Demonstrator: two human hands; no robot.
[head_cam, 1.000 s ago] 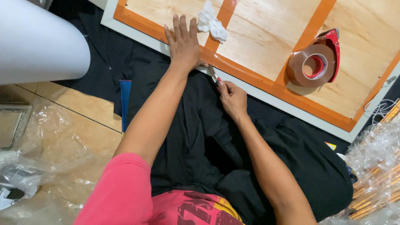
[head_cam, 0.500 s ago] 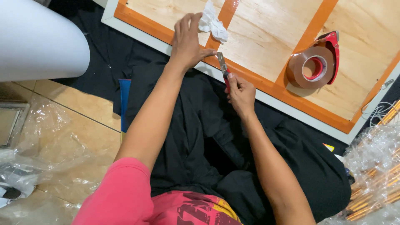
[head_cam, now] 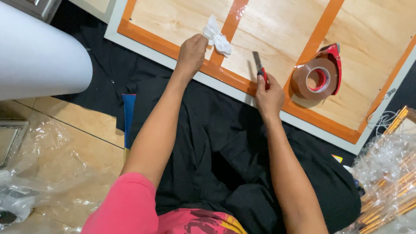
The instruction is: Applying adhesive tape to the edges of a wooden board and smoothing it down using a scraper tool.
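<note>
— Tiled floor (head_cam: 65, 130) lies under a black cloth (head_cam: 208, 143), and on the cloth rests a big plywood panel (head_cam: 277, 34) with orange tape along its edges. What else is large?

— A white roll (head_cam: 34, 60) beside the panel's left corner, then clear plastic wrap (head_cam: 385, 182) off its right corner.

— What changed since a moment ago?

— The left hand (head_cam: 190, 52) lay flat on the near taped edge; now it has gone up and pinches a crumpled white tissue (head_cam: 216, 37) on the panel. The right hand (head_cam: 268, 93) has moved right along that near edge, clenched around a red-handled knife (head_cam: 259, 67), blade pointing onto the wood.

— And smaller things?

— A brown tape roll in its red dispenser (head_cam: 316, 76) sits on the panel near its right edge, just beside the knife hand.
</note>
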